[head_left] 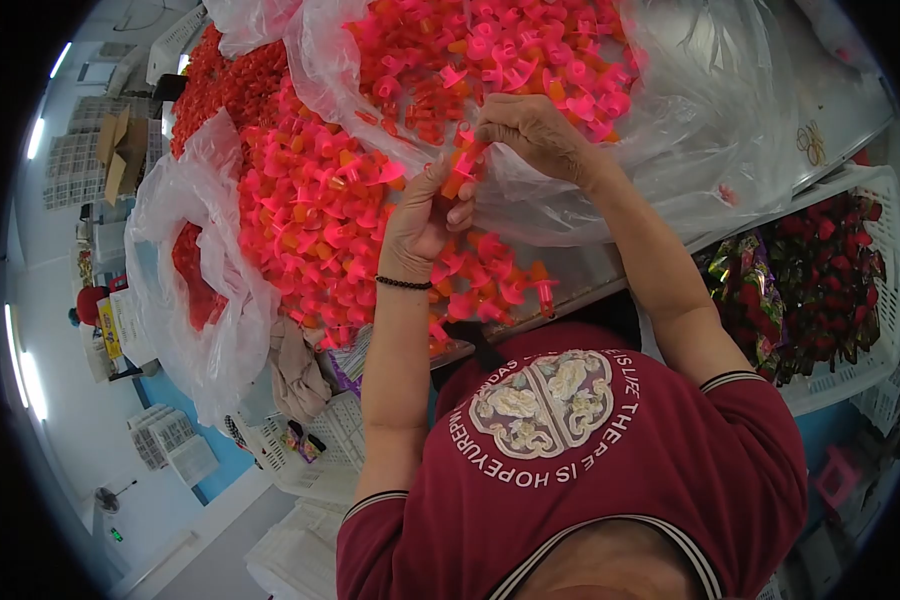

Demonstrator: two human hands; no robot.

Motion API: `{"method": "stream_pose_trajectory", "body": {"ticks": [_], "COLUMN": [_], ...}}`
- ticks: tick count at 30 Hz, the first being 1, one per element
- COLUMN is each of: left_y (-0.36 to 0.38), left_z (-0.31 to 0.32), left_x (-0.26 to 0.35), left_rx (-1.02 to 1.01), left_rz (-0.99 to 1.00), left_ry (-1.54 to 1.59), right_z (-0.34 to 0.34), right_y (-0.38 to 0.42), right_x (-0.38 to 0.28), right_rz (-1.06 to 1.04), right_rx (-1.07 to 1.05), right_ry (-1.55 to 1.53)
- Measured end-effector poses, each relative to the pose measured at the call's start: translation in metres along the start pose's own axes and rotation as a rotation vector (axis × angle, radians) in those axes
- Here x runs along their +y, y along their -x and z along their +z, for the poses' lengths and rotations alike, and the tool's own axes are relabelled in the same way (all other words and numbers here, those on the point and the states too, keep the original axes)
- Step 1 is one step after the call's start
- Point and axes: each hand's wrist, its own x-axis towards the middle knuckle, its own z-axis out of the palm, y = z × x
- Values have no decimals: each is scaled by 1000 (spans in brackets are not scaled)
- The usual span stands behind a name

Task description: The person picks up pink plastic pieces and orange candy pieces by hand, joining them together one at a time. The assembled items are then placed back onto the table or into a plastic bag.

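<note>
My left hand (425, 215), with a dark bead bracelet at the wrist, is closed around a small pink-and-orange plastic piece (462, 165). The fingers of my right hand (530, 132) pinch together at the upper end of that piece, where a small clear red part shows; what exactly they grip is partly hidden. Beneath and left of my hands lies a big heap of similar pink and orange plastic pieces (310, 210) with flared caps. Beyond them, an open clear plastic bag (570, 205) holds more pink and red pieces (530, 50).
A second plastic bag (155, 270) hangs at the left edge, near red pieces (230, 85). On the right, a white basket (895, 250) contains dark red wrapped items (820, 270). Rubber bands (810, 143) lie on the metal table (830, 100). White crates (340, 440) stand at lower left.
</note>
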Motion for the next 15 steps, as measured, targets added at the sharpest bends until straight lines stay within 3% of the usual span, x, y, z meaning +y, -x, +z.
{"method": "stream_pose_trajectory", "body": {"ticks": [5,13,15], "left_y": [5,15,20], "left_z": [4,13,14], "left_x": [1,1,2], "left_rx": [95,198,211], "left_rz": [1,108,158], "left_ry": [-87,-236,-308], "right_z": [9,28,33], "right_y": [1,5,4], "right_x": [2,-5,-4], "right_rz": [-6,147,98], "right_rx": [-73,-100,-99], "right_ry": [50,-171,-162]}}
